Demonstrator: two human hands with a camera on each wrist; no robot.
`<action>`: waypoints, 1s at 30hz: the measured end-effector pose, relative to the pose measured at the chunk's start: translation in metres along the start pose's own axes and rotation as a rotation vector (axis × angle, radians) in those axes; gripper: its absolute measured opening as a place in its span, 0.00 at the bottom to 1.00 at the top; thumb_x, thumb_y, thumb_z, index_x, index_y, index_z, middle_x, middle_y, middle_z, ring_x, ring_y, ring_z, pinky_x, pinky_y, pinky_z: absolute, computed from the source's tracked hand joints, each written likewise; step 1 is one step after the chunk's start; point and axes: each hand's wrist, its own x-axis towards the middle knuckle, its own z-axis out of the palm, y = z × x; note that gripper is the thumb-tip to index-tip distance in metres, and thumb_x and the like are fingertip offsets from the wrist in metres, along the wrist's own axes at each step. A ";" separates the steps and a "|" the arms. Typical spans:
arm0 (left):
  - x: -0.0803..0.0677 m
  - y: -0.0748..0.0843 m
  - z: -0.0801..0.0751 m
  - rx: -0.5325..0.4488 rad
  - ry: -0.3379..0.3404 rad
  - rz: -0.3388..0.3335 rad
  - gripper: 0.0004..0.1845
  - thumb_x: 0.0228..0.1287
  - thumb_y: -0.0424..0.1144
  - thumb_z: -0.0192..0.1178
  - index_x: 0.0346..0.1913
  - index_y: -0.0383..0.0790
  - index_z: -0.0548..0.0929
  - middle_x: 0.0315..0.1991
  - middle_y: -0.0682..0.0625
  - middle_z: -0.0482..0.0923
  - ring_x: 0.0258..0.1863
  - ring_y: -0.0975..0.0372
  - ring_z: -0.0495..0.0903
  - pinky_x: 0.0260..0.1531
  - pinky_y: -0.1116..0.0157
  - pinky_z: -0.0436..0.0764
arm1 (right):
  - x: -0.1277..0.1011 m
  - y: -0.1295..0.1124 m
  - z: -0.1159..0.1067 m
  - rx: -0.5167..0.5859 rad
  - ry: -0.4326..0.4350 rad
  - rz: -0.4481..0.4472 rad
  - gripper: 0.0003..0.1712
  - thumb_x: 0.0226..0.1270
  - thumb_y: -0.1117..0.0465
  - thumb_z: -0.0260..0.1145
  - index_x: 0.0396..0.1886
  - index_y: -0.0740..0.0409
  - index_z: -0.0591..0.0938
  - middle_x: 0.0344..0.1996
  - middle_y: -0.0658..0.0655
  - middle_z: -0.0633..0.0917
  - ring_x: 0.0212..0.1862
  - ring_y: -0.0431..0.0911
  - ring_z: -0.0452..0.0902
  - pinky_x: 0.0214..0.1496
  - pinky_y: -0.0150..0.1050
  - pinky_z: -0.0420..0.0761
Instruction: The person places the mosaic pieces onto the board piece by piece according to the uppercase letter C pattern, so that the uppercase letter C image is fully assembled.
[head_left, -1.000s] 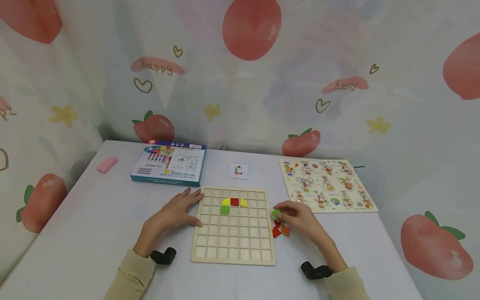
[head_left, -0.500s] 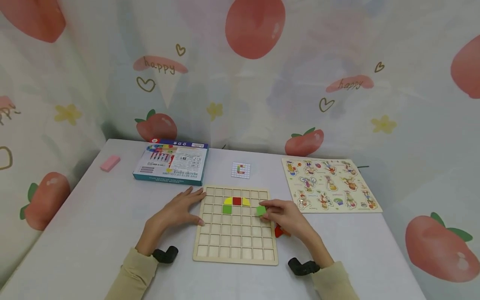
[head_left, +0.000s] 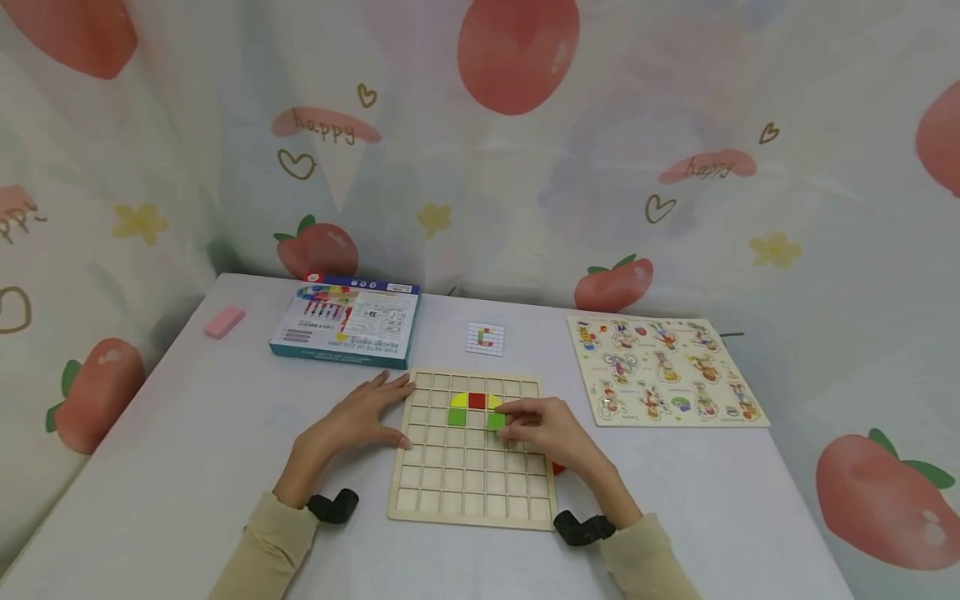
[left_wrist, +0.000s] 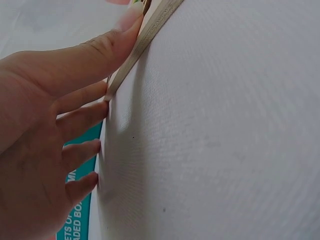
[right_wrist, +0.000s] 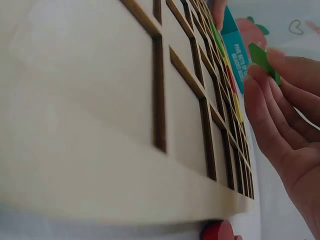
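Observation:
A wooden grid board [head_left: 472, 482] lies flat on the table. Set in its upper cells are a red square tile [head_left: 477, 402], a yellow rounded tile [head_left: 459, 401] to its left, another yellow tile [head_left: 494, 402] to its right, and a green square tile [head_left: 457, 417] below the left yellow one. Between thumb and fingers my right hand [head_left: 551, 429] pinches a second green tile [right_wrist: 264, 61], held over the cell below the right yellow tile. My left hand [head_left: 363, 417] rests at the board's left edge, fingers spread, thumb touching the rim.
Red tile pieces [head_left: 558, 468] show partly beside the board's right edge. Behind the board lie a pattern card [head_left: 485, 338] and a flat box [head_left: 347, 325]. A pink block [head_left: 224, 322] is at far left; a picture puzzle board [head_left: 667, 371] lies right.
My right hand has carried the green tile leftward, from beside the board's right edge to over the grid. The left hand stays at the board's left edge.

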 end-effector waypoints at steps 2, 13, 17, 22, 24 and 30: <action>0.000 0.001 0.000 -0.002 -0.002 0.003 0.52 0.52 0.53 0.79 0.79 0.45 0.66 0.82 0.47 0.54 0.83 0.42 0.43 0.78 0.35 0.48 | 0.001 -0.002 0.003 -0.002 -0.006 -0.009 0.19 0.65 0.57 0.76 0.53 0.56 0.88 0.35 0.52 0.89 0.36 0.43 0.86 0.43 0.30 0.84; 0.001 0.001 0.001 0.007 0.003 -0.001 0.51 0.52 0.51 0.79 0.78 0.45 0.66 0.82 0.48 0.55 0.83 0.42 0.43 0.78 0.35 0.49 | 0.008 -0.012 0.018 -0.022 -0.031 -0.040 0.19 0.63 0.59 0.77 0.53 0.58 0.89 0.35 0.51 0.87 0.36 0.42 0.83 0.42 0.30 0.83; 0.001 0.000 0.002 0.007 0.003 -0.004 0.51 0.52 0.51 0.79 0.78 0.45 0.66 0.82 0.48 0.55 0.83 0.42 0.43 0.78 0.35 0.49 | 0.012 -0.015 0.024 -0.045 -0.048 -0.052 0.18 0.62 0.59 0.78 0.51 0.58 0.89 0.34 0.50 0.87 0.35 0.40 0.82 0.40 0.29 0.83; 0.000 0.001 0.000 0.002 0.005 -0.006 0.51 0.53 0.52 0.79 0.78 0.45 0.67 0.82 0.48 0.55 0.83 0.41 0.44 0.77 0.34 0.50 | 0.016 -0.019 0.032 -0.096 -0.075 -0.097 0.16 0.61 0.59 0.78 0.48 0.58 0.90 0.32 0.48 0.86 0.34 0.39 0.80 0.40 0.29 0.82; -0.001 0.002 0.000 0.003 0.004 -0.009 0.51 0.53 0.52 0.79 0.79 0.45 0.66 0.82 0.48 0.55 0.83 0.41 0.44 0.77 0.34 0.50 | 0.017 -0.021 0.035 -0.119 -0.082 -0.115 0.15 0.61 0.59 0.78 0.47 0.57 0.90 0.31 0.47 0.86 0.34 0.39 0.80 0.40 0.29 0.82; -0.001 0.002 0.000 0.007 0.000 -0.015 0.51 0.53 0.52 0.78 0.79 0.46 0.66 0.82 0.48 0.55 0.83 0.41 0.44 0.76 0.33 0.51 | 0.019 -0.028 0.042 -0.167 -0.085 -0.122 0.14 0.62 0.59 0.77 0.47 0.56 0.90 0.31 0.45 0.85 0.34 0.38 0.79 0.39 0.29 0.82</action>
